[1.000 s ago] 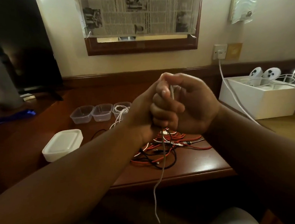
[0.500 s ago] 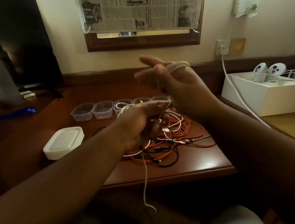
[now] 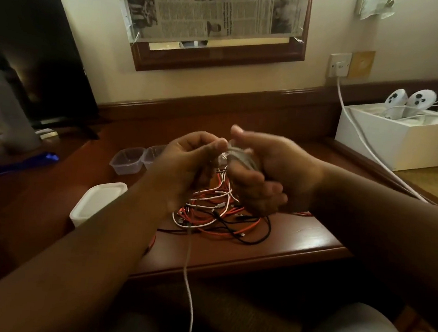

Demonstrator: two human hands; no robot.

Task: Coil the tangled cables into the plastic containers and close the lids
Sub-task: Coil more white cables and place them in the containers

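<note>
A white cable (image 3: 242, 157) is looped several times around the fingers of my right hand (image 3: 264, 174), which holds the coil above the desk. My left hand (image 3: 186, 168) pinches the same cable just left of the coil, and its loose end (image 3: 188, 289) hangs down past the desk's front edge. Below both hands lies a tangle of red, white and black cables (image 3: 224, 218). A row of clear plastic containers (image 3: 127, 160) stands behind my left hand, partly hidden by it.
A stack of white lids (image 3: 97, 200) sits at the left of the tangle. A white box (image 3: 398, 143) with two controllers stands at the back right, with a thick white cord (image 3: 356, 134) running to a wall socket. A dark screen stands far left.
My right hand dropped from higher up to level with my left hand. My left hand rose from low over the tangle to meet it, bringing the cable up to the coil.
</note>
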